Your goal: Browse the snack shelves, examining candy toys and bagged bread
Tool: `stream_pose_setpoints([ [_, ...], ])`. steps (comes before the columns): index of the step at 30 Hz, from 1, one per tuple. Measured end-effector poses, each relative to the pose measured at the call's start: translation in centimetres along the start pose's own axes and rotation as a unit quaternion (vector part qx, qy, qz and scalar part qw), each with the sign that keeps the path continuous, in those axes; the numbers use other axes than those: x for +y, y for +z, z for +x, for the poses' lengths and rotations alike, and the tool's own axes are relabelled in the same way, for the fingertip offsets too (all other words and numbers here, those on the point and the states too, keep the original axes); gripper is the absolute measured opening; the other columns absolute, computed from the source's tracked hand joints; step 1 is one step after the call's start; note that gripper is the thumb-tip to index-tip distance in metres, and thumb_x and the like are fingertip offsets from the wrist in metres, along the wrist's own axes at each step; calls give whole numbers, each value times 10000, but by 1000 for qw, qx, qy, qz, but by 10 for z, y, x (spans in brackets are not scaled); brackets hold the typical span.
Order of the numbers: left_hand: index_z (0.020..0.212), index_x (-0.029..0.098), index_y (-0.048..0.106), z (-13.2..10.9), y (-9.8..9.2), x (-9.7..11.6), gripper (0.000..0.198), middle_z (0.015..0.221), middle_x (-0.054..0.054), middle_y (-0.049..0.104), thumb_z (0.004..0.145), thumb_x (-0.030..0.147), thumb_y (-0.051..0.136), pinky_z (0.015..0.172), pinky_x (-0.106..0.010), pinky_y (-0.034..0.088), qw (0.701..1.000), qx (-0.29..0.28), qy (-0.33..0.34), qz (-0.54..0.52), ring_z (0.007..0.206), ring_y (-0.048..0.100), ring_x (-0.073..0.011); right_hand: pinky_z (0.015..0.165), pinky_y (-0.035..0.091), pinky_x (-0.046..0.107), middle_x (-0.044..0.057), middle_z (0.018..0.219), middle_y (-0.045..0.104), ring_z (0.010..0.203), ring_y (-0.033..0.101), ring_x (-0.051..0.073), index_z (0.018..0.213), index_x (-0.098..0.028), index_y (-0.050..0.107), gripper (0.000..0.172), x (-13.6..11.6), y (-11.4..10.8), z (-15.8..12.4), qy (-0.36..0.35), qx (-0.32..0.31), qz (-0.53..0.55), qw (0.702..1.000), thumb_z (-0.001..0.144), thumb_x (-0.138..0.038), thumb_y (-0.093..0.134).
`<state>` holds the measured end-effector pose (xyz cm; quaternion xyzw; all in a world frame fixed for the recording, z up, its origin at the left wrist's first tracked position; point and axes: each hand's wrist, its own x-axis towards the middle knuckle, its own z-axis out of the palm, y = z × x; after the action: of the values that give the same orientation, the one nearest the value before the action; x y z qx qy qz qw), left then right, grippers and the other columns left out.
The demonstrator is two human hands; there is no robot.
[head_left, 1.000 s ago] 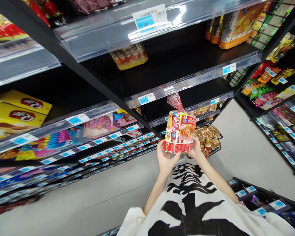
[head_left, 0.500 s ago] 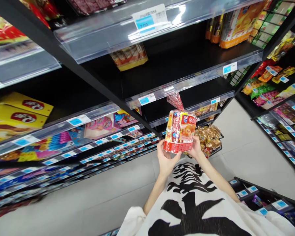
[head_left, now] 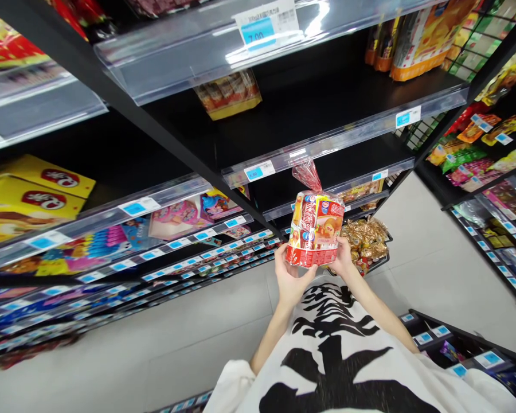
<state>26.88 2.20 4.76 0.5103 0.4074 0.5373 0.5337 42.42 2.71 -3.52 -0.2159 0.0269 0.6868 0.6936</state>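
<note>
One pack [head_left: 316, 229], neck gathered, held before the shelves [head_left: 318, 117]. Grip: left hand [head_left: 289, 282] and right hand [head_left: 344, 261] clamped on its lower part. Lifting appears complete; setting down is not yet done, and the wrapping looks unopened. Beyond the right hand: gold packets [head_left: 366, 241].

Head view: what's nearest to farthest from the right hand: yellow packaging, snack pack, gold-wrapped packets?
1. Snack pack: touching the right hand.
2. Gold-wrapped packets: right of that hand.
3. Yellow packaging: far left of the view.
</note>
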Motion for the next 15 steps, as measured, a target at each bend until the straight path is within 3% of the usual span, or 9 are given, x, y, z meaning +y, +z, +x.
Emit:
stream_pose_setpoints([
  [5,1279,252,491,1,0,0,785,1264,-97,567,650,375,945,1046,-398,521,1000,-5,-8,-3,1175,630,-255,993,600,482,30,1048,830,1056,764,298,1108,-225,702,388,-1,0,-1,-3,5,-5,1000,744,-352,672],
  [15,1286,250,502,2,2,-2,778,1263,-93,567,656,363,944,1059,-405,510,1000,-6,-1,-5,1178,625,-257,941,616,436,35,1037,831,951,779,272,1076,-216,700,367,-5,5,-2,-4,15,-3,1000,733,-346,683],
])
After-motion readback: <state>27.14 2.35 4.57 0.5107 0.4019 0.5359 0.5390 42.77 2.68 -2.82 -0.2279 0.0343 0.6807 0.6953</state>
